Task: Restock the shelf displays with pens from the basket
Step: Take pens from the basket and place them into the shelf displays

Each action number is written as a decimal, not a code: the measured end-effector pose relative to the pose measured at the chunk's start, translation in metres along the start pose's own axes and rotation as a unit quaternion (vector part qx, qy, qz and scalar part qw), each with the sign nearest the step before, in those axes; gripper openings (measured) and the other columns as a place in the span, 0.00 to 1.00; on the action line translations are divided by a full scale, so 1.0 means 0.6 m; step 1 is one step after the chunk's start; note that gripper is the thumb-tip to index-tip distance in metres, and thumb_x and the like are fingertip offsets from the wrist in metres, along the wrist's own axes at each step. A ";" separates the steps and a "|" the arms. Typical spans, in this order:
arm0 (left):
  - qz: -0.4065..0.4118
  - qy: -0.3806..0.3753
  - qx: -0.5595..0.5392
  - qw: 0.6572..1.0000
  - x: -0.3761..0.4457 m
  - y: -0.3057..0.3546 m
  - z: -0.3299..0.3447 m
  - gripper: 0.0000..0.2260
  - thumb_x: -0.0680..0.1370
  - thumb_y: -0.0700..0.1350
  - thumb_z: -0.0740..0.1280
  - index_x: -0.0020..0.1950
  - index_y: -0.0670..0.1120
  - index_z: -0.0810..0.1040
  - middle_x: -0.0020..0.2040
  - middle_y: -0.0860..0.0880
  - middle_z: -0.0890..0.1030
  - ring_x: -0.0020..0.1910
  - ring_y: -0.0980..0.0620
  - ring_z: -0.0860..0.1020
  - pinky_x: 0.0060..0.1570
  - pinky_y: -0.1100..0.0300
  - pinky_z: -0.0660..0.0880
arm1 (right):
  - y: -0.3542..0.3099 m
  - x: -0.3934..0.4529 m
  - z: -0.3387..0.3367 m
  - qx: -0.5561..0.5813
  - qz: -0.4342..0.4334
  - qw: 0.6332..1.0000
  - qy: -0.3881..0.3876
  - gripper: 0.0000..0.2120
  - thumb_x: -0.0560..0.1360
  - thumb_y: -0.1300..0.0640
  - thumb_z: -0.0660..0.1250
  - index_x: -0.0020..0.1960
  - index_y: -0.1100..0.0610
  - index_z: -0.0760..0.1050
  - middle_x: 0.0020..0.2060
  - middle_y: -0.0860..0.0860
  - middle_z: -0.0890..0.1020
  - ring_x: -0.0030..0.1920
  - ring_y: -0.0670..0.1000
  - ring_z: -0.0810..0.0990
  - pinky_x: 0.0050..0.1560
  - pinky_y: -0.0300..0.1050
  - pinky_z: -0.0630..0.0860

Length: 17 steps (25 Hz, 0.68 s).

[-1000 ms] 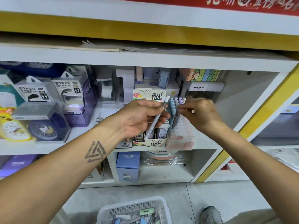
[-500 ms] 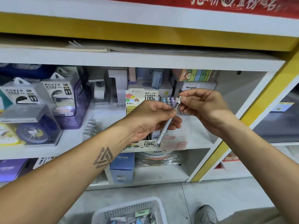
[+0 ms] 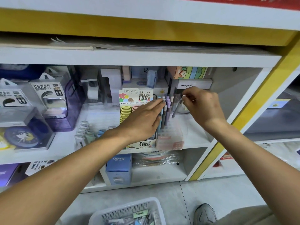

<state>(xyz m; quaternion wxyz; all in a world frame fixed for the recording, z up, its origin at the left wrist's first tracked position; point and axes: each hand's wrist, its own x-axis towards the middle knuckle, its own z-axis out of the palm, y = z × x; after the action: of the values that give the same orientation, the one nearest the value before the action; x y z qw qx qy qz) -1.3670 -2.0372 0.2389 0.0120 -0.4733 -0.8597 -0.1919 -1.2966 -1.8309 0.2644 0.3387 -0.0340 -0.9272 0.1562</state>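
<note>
Grey pen [image 3: 177,108] is hanging tip-down, pinched at its cap by the right hand [image 3: 202,105] above the clear pen display [image 3: 168,138]. Left hand [image 3: 142,118], fingers straight, is steadying the standing pens [image 3: 165,109]. Aiming vertically into a free hole seems wise; the basket [image 3: 128,211] is waiting below.

This is a shop that sells pens and paper things: white shelves [image 3: 139,58] hold boxed power banks [image 3: 48,96], a pen display [image 3: 167,127] and pencil-lead boxes [image 3: 138,98].
</note>
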 end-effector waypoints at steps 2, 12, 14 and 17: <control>0.001 0.000 0.003 1.000 0.002 -0.004 0.004 0.25 0.85 0.47 0.54 0.81 0.47 0.52 0.82 0.51 0.51 0.79 0.53 0.52 0.74 0.63 0.49 | 0.003 -0.002 0.007 -0.017 -0.027 0.999 -0.005 0.06 0.79 0.62 0.67 0.52 0.61 0.82 0.41 0.58 0.85 0.41 0.59 0.83 0.43 0.54 0.80; 0.006 0.014 -0.006 1.000 0.002 -0.009 0.008 0.24 0.85 0.47 0.54 0.81 0.48 0.54 0.81 0.53 0.52 0.79 0.54 0.53 0.74 0.64 0.51 | 0.007 0.006 0.018 -0.038 -0.064 0.995 -0.067 0.08 0.78 0.66 0.65 0.45 0.67 0.81 0.39 0.60 0.83 0.40 0.60 0.81 0.42 0.56 0.78; 0.008 0.015 -0.007 1.000 0.002 -0.009 0.010 0.24 0.85 0.47 0.54 0.81 0.48 0.54 0.81 0.54 0.52 0.79 0.55 0.53 0.74 0.64 0.51 | 0.009 0.006 0.026 -0.033 -0.069 0.994 -0.072 0.09 0.79 0.66 0.63 0.51 0.66 0.83 0.44 0.60 0.83 0.45 0.61 0.81 0.47 0.56 0.79; 0.009 0.014 -0.006 1.000 0.002 -0.011 0.012 0.25 0.85 0.46 0.54 0.81 0.49 0.53 0.81 0.55 0.51 0.79 0.55 0.53 0.73 0.66 0.50 | 0.011 0.007 0.038 -0.040 -0.060 0.993 -0.095 0.13 0.79 0.68 0.62 0.59 0.64 0.82 0.50 0.60 0.80 0.51 0.61 0.81 0.53 0.57 0.79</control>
<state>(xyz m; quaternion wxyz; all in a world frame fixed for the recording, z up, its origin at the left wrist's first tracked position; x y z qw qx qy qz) -1.3720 -2.0372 0.2302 0.0231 -0.4779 -0.8543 -0.2032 -1.3146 -1.8303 0.2482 0.2559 0.0232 -0.9612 0.1007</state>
